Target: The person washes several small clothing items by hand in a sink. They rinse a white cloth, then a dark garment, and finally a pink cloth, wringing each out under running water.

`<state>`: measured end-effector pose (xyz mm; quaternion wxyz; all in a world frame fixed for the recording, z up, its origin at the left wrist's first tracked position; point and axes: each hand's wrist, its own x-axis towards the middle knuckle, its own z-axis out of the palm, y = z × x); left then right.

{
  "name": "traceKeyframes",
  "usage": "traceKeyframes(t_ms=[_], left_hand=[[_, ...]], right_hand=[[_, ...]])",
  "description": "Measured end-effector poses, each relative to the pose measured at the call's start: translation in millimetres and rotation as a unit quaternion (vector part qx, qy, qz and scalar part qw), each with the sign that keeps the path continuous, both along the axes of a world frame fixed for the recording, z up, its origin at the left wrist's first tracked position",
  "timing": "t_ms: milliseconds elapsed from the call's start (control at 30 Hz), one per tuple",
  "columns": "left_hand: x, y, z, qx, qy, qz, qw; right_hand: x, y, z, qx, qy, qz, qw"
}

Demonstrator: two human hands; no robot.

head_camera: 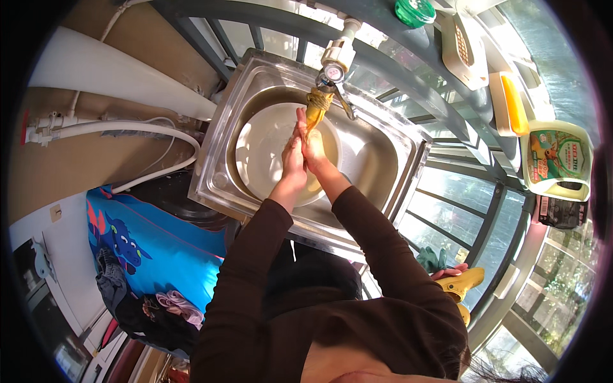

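Observation:
Over a white basin (258, 143) in a stainless steel sink (368, 186), my left hand (293, 155) and my right hand (314, 146) are pressed palm to palm, fingers extended towards the tap. Nothing shows held between them, though the palms are hidden. A yellow cloth (317, 107) is tied around the spout of the tap (334, 79) and hangs down to my fingertips. The tap's metal lever points down to the right. Cloudy, light-coloured water appears to lie in the basin.
Right of the sink, a ledge holds a green bowl (415, 12), white plastic baskets (464, 52), a yellow item (515, 105) and a detergent jug (558, 160). Yellow clogs (459, 285) stand lower right. A blue cover (158, 249) with clothes (158, 311) lies at left, near a white hose (167, 125).

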<state>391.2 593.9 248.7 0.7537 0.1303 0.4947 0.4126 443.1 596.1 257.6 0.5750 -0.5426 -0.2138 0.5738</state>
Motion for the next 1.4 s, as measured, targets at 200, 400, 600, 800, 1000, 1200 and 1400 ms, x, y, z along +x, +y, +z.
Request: traceKeyframes(t_ms=[200,400,600,800,1000,1200,1400], left_hand=[[-10.8,39.4,12.8,-0.067,-0.021,0.041,0.997],[7.7,-3.6,12.7,0.087,0.013,-0.037,0.995],[5.9,33.1,-6.2,0.086,0.004,0.027,0.996],[11.8,9.5,13.9,0.242,0.152,-0.115,0.951],[0.7,10.2,1.8,0.149,-0.171,-0.021,0.974],[13.2,30.1,-22.0,0.215,0.238,-0.054,0.946],[19.5,-15.5,-10.9,0.261,0.132,-0.014,0.956]], right_hand=[[-21.6,-33.2,-2.4,0.026,-0.073,0.024,0.997],[8.7,10.7,20.3,0.02,0.055,-0.023,0.998],[-6.6,-12.8,9.6,0.051,0.108,0.02,0.993],[22.7,0.8,-47.3,-0.001,0.074,-0.018,0.997],[13.7,0.2,-9.9,0.058,0.07,0.029,0.995],[-0.6,-22.0,-12.4,-0.03,0.142,-0.007,0.989],[41.0,13.7,-54.4,0.058,0.029,0.013,0.998]])
